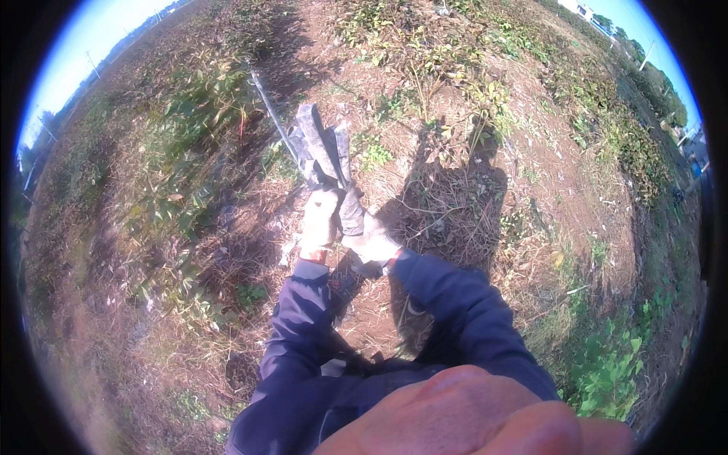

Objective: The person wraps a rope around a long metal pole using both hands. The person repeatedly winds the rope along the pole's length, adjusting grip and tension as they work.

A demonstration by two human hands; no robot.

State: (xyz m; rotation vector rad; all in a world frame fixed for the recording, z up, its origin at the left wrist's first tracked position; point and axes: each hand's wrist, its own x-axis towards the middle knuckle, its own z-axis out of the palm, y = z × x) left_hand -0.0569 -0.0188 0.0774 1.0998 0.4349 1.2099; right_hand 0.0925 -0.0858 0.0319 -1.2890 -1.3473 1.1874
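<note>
My left hand [319,222], in a pale glove washed out by sunlight, closes around a bundle of dark grey sheeting [321,145], seemingly plastic film. The bundle's folded upper part points away from me. Close beside it on the right, my right hand [371,240], also in a pale glove, grips the lower end of the same bundle. A thin grey pole [273,114] slants down from the upper left and passes behind the bundle; where its lower end rests is hidden. The finger positions are hard to make out in the glare.
Leafy plants [193,125] stand in a row on the left, and yellowing plants [432,51] grow ahead. Dry stalks and straw [455,222] lie on the brown soil in my shadow. Green weeds [608,369] grow at the lower right.
</note>
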